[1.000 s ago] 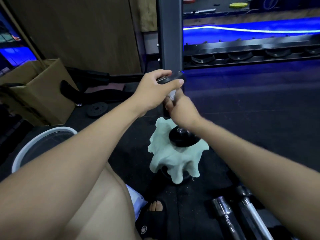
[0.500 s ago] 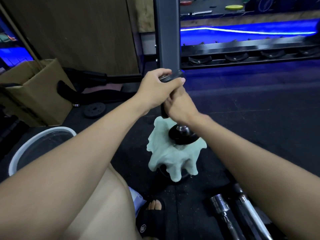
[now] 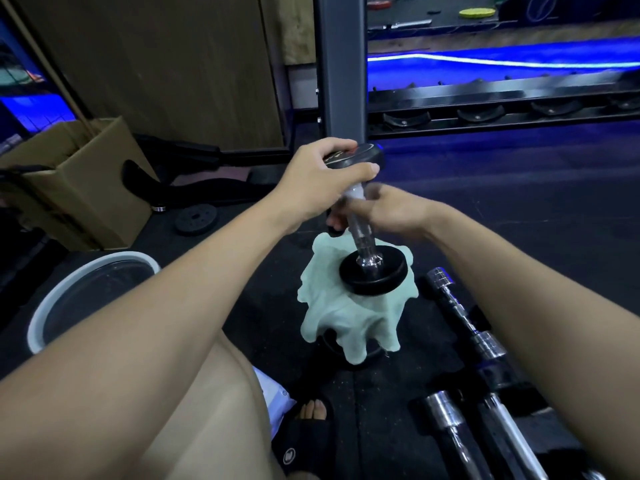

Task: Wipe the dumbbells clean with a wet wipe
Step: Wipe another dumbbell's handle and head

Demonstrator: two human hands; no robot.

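Note:
A dumbbell with a chrome handle and black heads stands tilted, its lower head resting on a pale green cloth draped over something on the floor. My left hand grips the upper head from above. My right hand, blurred, is curled round the top of the handle with a white wet wipe showing just above it. The lower part of the handle is bare.
A white-rimmed bucket stands at the left, with a cardboard box and a small weight plate behind it. Chrome bars lie at the lower right. A rack post rises behind the dumbbell. My sandalled foot is below the cloth.
My right hand has slid up the handle with the wipe, uncovering the lower chrome part. My left hand keeps its hold on the upper head.

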